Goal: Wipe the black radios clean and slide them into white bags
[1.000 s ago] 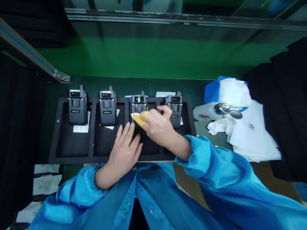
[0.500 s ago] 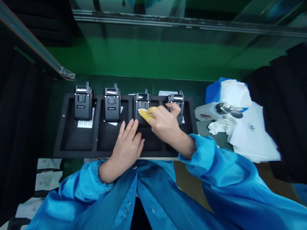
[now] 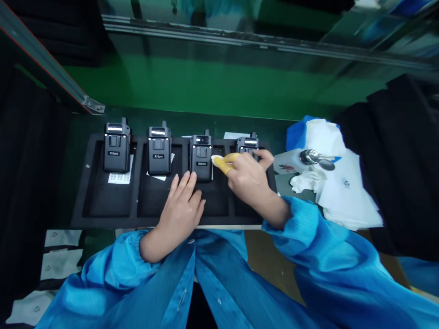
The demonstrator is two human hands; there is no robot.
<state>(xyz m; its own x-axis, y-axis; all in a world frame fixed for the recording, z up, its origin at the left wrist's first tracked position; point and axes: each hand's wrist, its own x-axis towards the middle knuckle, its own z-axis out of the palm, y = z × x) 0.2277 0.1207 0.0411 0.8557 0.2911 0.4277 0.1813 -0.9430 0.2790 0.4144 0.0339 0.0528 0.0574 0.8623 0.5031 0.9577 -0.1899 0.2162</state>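
Note:
Several black two-way radios stand in a row on a black foam tray. My left hand lies flat, its fingertips against the lower edge of the third radio from the left. Yellow finger cots cover the thumb and forefinger of my right hand. They pinch a small white wipe, mostly hidden, just right of that radio. Behind my right hand, the rightmost radio is partly covered. Farther left are two more radios, the leftmost and its neighbour.
White label sheets lie beneath the radios. To the right are a blue box, a white bottle with a metal top, crumpled tissue and white bags. Black foam stacks flank the bench; a green panel rises behind.
My right hand has moved right with the wipe, off the face of the third radio, uncovering its Riton label. My left hand stays at that radio's lower edge.

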